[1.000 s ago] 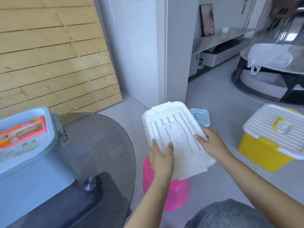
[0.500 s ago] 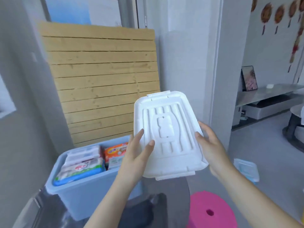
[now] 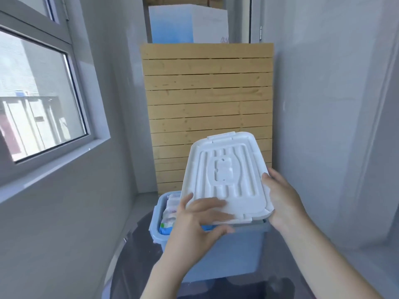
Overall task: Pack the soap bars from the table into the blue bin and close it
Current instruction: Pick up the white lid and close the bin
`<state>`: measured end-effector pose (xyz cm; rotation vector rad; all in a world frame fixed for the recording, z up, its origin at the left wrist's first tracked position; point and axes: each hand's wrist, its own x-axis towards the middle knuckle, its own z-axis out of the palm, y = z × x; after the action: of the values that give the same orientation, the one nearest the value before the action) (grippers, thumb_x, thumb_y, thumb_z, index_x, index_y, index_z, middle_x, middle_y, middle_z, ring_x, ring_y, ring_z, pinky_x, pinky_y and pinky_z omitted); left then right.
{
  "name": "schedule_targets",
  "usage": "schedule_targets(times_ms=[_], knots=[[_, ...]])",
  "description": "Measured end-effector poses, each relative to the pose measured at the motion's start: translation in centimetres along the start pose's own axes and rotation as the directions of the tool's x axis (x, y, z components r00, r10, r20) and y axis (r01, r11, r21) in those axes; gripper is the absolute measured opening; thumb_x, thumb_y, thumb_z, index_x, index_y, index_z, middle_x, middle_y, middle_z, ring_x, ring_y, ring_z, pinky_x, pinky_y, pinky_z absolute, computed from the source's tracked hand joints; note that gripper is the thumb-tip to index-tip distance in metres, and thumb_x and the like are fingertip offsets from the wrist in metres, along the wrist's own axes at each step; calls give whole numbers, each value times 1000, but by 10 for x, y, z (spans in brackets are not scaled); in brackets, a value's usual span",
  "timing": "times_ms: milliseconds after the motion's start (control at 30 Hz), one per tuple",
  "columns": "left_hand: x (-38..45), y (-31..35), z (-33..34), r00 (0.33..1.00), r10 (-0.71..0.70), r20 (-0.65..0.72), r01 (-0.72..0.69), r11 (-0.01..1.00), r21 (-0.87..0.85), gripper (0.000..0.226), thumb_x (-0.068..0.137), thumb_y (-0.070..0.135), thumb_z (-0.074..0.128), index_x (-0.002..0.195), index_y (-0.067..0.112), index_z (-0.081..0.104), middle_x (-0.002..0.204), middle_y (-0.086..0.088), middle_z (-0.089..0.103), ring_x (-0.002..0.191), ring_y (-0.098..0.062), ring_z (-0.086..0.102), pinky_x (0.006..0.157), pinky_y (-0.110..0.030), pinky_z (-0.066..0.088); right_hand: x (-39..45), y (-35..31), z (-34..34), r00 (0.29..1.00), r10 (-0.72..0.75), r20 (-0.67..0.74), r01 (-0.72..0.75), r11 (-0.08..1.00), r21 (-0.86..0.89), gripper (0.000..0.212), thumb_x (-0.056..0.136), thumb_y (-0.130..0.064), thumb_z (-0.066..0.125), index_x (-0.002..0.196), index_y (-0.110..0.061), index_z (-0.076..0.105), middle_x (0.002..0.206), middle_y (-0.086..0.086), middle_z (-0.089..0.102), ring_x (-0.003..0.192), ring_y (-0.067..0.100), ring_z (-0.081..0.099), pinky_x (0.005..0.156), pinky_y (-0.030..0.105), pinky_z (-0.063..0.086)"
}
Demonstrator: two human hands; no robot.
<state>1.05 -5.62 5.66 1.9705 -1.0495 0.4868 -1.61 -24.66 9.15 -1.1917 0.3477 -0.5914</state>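
White plastic, ribbed on top, the lid (image 3: 226, 180) is hanging tilted over the blue bin (image 3: 233, 251), its near edge sitting low by the bin's front rim and its far edge, with the small latch tab, lifted toward the wooden slat panel (image 3: 207, 100); the left hand (image 3: 194, 229) is gripping the lid's near left corner, fingers (image 3: 207, 203) lying spread across the top and the thumb curling beneath; the right hand (image 3: 280, 201) is clasping the lid's right edge, thumb pressing on the rim, the other fingers hiding behind it; the bin is standing on a dark glass table (image 3: 133, 255), uncovered on its left side, where wrapped soap bars (image 3: 170, 212) are lying stacked inside, up against the left wall; the rest of the bin's inside is hiding under the lid; a window (image 3: 41, 93) is showing on the left wall, and a pale blue-and-white box (image 3: 187, 24) is standing behind the slat panel.
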Motion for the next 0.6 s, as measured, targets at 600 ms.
schedule_targets(times_ms=[600], knots=[[21, 3, -17, 778, -610, -152, 139, 403, -905, 28, 77, 43, 57, 80, 19, 71, 74, 3, 67, 71, -19, 58, 58, -33, 46, -6, -4, 15, 700, -461, 545, 713, 504, -488, 61, 81, -46, 60, 129, -57, 23, 141, -39, 15, 132, -18, 13, 106, 3, 11]])
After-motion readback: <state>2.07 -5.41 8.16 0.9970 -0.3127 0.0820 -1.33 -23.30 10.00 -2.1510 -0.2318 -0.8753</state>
